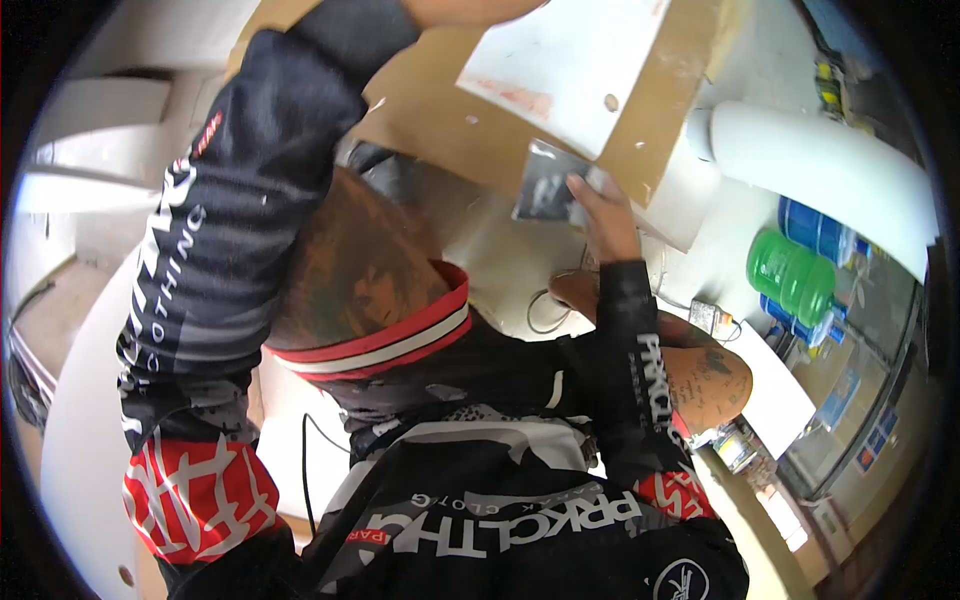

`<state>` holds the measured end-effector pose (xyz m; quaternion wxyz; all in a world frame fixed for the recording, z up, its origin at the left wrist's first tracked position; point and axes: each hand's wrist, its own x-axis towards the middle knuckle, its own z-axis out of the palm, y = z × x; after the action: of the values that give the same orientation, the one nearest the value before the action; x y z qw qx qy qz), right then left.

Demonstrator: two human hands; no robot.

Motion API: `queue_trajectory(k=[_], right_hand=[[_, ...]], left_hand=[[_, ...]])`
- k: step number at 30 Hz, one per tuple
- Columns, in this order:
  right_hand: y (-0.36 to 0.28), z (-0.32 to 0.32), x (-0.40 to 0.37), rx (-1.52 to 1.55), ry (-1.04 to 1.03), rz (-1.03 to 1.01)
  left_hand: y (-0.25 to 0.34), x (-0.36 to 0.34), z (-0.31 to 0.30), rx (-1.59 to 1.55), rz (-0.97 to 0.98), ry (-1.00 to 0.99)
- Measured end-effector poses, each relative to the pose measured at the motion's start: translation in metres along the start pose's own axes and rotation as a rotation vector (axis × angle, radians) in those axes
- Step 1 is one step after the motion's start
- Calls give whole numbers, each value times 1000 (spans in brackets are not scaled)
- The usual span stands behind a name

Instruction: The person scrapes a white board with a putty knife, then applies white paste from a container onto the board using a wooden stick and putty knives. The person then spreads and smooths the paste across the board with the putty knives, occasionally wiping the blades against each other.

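My right hand (604, 212) is closed on the edge of a small plastic pouch (545, 185), thumb on top. The pouch is dark and shiny with a pale grey patch in its middle. It overlaps the near edge of a brown board (440, 125) in this view. My left hand (475, 8) reaches over the far part of the board. The top edge of the picture cuts it off, so its fingers are hidden. A white sheet (570, 60) with reddish smudges and a round hole lies on the board beside it.
Below the board are my bare legs (350, 260). On the right, a green water bottle (790, 275) and blue ones (815, 228) lie near a large white rounded object (820, 165). A small box with a cable (708, 318) sits near my knee.
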<state>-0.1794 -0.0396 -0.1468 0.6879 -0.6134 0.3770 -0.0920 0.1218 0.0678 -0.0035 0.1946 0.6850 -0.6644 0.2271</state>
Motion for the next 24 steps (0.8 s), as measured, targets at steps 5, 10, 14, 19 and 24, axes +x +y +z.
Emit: queue_trajectory(k=[5,10,14,19,24], right_hand=[[-39,-54,-73,446,412,14],[-47,-85,-110,719,789,-216],[-39,-96,-133,567,1036,-253],[-8,-108,-172,489,1088,-205],[-7,-137,-201,462,1426,-338]], left_hand=[[86,8,17,-696,-308,-298],[201,7,43,-856,91,-244],[286,27,59,-786,184,-281],[360,87,169,-1293,-375,-660],[364,106,192,-1683,-865,-625]])
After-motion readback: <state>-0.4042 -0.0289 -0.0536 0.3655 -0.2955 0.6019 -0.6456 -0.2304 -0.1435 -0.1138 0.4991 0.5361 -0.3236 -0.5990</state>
